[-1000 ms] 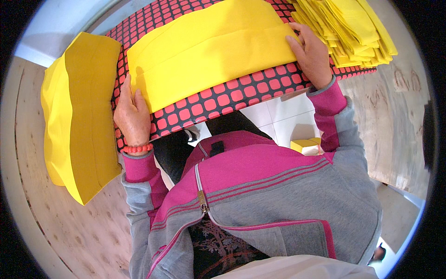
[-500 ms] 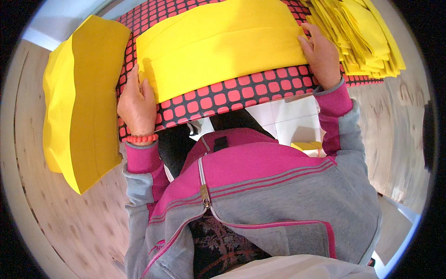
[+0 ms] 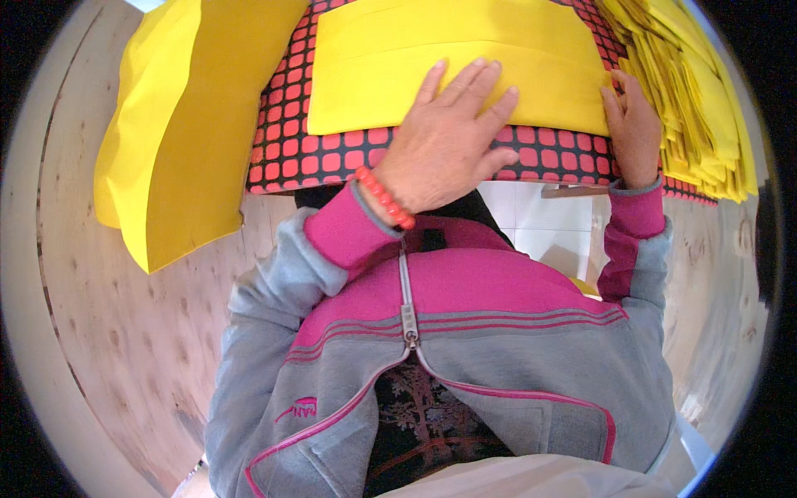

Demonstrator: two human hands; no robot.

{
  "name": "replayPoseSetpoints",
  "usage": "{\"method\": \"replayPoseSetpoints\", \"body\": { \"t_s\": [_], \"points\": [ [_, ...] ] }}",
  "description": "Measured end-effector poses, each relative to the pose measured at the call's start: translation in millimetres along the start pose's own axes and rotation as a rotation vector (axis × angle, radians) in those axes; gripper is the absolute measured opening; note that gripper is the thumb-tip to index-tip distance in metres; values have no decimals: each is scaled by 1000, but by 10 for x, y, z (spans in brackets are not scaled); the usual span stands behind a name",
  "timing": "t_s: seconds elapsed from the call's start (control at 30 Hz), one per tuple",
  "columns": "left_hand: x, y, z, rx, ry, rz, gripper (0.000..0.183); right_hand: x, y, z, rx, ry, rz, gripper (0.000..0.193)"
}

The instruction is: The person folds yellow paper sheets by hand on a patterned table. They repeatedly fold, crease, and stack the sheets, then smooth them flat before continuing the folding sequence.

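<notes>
Nearest us is the grey and pink jacket [image 3: 498,278], on the near side of the folded cloth [image 3: 374,91], which is our landmark here. Next comes the red bead bracelet [image 3: 384,197] on the left wrist, short of the cloth's near edge. Beyond it, the left grip [image 3: 452,145] reaches over that edge with its fingers spread and extended across the cloth's near half — we judge that an outstretched hand like this keeps the layers flat, since nothing is gathered between the fingers.

The table [image 3: 286,170], with its red and black checked cover, shows as a strip before the cloth. The cloth itself lies flat on the table, with a faint crease running along its length; laid out this way, we think, it gives both hands something even to work against.

At the cloth's right end is the right grip [image 3: 637,133], curled, its fingertips by the edge — perhaps to steady that end, though we cannot tell whether they pinch it. To the right of the cloth lies a pile of yellow cloths [image 3: 701,100], probably put there for easy reach. To its left, a large yellow sheet [image 3: 224,116] hangs past the table's side.
</notes>
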State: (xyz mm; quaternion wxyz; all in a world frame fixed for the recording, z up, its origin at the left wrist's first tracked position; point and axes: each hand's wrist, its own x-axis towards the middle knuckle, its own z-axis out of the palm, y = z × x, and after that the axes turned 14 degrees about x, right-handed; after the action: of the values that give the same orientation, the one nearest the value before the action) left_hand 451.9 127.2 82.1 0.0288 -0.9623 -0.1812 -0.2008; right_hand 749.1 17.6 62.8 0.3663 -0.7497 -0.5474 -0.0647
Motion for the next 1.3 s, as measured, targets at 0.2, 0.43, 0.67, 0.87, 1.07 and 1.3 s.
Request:
{"method": "replayPoseSetpoints", "body": {
  "t_s": [0.2,0.43,0.67,0.87,1.07,1.3],
  "points": [
    [-89,-26,5,48,-67,-17,71,-25,-142,-99,-50,-14,35,30],
    [-37,50,92,106,-120,-31,74,-45,19,-71,-107,25,-16,31],
    [114,141,193,149,-100,-36,76,-213,-827,149,94,153,-318,41],
    [187,199,203,161,-119,-14,66,-479,-1082,447,347,-141,-331,62],
    [122,123,152,153,-192,-35,75,-538,-797,234,127,-236,-238,74],
    [-192,-274,-24,238,-259,-157,78,-684,-423,48,-28,-194,-126,78]
  ]
}}
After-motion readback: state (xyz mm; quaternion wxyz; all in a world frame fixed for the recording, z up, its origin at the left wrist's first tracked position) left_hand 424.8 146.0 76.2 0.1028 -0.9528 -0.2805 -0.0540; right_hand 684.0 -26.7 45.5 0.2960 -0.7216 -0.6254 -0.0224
